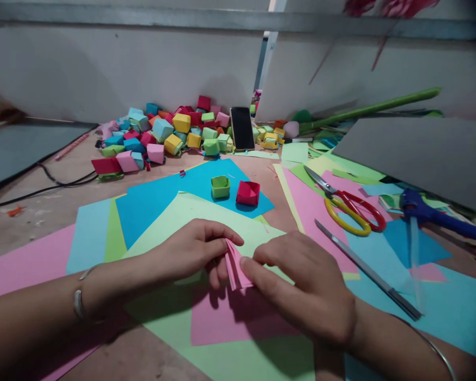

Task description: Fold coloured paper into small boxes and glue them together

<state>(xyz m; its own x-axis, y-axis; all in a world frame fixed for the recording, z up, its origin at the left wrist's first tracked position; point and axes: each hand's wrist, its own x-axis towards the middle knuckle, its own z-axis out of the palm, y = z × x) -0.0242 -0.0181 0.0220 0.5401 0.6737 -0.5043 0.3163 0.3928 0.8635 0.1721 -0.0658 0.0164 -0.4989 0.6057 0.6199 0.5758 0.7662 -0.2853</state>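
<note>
My left hand [190, 248] and my right hand [301, 280] meet over a small folded pink paper piece [235, 270]. Both hands pinch it, the left from above and the left side, the right from the right side with the index finger along its edge. The piece is held just above a pink sheet [230, 323] that lies on a pale green sheet [182, 211]. A bracelet sits on each wrist.
A green paper box [220, 187] and a red paper box [248, 192] sit on a blue sheet [158, 196]. Behind are a pile of coloured paper cubes [162, 135] and a phone [241, 128]. Scissors [349, 209], a metal ruler [367, 270] and a blue tool [432, 214] lie right.
</note>
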